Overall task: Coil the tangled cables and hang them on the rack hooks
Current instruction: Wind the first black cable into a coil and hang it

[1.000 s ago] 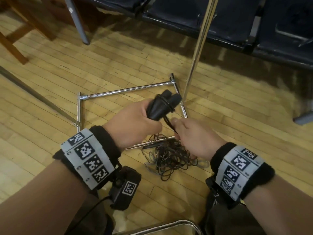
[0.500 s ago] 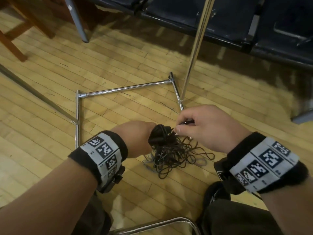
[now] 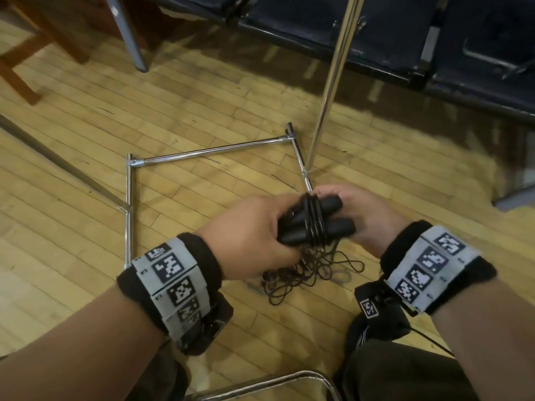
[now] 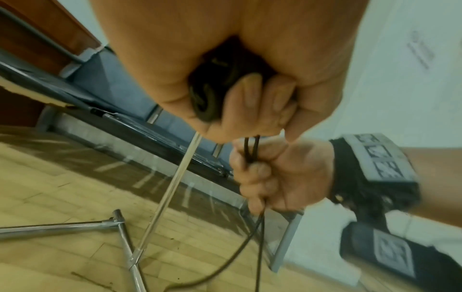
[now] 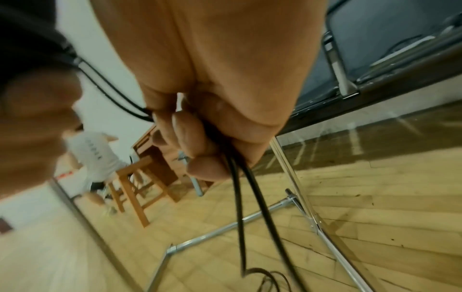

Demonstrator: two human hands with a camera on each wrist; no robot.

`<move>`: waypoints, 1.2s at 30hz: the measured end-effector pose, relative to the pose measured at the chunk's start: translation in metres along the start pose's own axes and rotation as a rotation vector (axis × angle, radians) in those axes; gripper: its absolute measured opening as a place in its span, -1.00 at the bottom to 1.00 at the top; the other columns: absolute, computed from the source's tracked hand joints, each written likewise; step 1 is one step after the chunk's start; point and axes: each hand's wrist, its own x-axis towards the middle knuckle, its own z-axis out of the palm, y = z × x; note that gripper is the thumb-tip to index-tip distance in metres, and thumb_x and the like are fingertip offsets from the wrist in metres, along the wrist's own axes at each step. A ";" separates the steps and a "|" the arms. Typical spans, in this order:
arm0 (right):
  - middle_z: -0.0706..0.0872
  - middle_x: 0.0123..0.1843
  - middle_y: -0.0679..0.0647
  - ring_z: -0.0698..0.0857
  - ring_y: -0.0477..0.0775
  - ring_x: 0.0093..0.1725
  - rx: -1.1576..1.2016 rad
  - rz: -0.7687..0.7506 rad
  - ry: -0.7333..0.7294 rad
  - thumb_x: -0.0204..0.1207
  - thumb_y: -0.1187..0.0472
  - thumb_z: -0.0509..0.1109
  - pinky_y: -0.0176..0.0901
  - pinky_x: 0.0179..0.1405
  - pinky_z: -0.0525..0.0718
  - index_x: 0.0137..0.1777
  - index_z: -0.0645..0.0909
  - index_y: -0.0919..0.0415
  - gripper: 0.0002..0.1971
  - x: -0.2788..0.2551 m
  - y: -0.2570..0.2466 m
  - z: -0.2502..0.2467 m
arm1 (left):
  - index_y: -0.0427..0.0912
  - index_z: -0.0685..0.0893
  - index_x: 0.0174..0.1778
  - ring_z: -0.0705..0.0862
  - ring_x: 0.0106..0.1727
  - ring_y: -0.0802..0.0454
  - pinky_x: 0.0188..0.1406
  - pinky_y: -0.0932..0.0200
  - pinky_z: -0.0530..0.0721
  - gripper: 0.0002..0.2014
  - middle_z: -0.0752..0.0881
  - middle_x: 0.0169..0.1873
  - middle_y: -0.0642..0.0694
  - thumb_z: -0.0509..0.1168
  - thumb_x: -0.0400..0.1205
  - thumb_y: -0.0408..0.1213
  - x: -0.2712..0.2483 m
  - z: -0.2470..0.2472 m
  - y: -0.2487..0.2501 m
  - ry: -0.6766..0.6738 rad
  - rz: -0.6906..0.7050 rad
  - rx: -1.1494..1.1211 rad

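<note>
Two black handles (image 3: 315,224) lie side by side with thin black cord wound round their middle. My left hand (image 3: 249,241) grips their left ends; in the left wrist view its fingers (image 4: 250,102) curl round the handles (image 4: 207,98). My right hand (image 3: 367,221) sits just right of the bundle. It grips two strands of the cord (image 5: 240,207) in its fist (image 5: 200,138), and the strands run taut up to the left hand. The rest of the cord lies in a loose tangle (image 3: 307,273) on the floor under both hands.
The chrome rack base (image 3: 214,150) lies on the wooden floor with its upright pole (image 3: 333,82) rising just beyond my hands. Dark bench seats (image 3: 376,33) stand behind, a wooden stool (image 3: 17,68) far left, a chrome tube (image 3: 260,383) by my knees. A person in white (image 5: 92,154) is far off.
The left hand dropped toward the tangle, then rose and turned the handles level. The right hand swung up and over to the bundle's right side. More cord turns now show on the handles.
</note>
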 end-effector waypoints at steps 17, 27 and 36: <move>0.73 -0.22 -0.20 0.71 -0.23 -0.21 -0.907 -0.261 -0.095 0.55 -0.07 0.53 -0.29 -0.34 0.69 -0.05 0.67 -0.20 -0.92 -0.027 -0.025 0.031 | 0.10 0.54 0.03 0.57 -0.29 0.14 -0.38 0.22 0.46 -0.84 0.66 -0.22 0.06 0.38 0.69 -0.24 0.002 0.007 -0.029 -0.364 -0.254 0.655; 0.77 -0.05 0.29 0.68 0.12 -0.10 -0.233 -0.158 -0.044 0.56 0.33 0.52 -0.02 -0.01 0.73 0.12 0.72 0.40 -0.81 -0.003 -0.001 -0.017 | 0.26 0.54 -0.04 0.69 -0.17 0.23 -0.18 0.29 0.59 -0.72 0.74 -0.21 0.12 0.53 0.64 -0.16 0.002 0.015 -0.019 -0.330 0.005 0.387; 0.67 -0.42 -0.04 0.54 -0.06 -0.44 -0.320 -0.050 -0.064 0.79 -0.03 0.25 -0.07 -0.39 0.47 -0.06 0.76 -0.16 -0.73 0.009 0.015 0.023 | 0.18 0.52 -0.20 0.65 -0.43 0.19 -0.59 0.47 0.49 -0.73 0.67 -0.39 0.07 0.52 0.55 -0.16 0.009 -0.013 -0.027 0.269 -0.208 0.277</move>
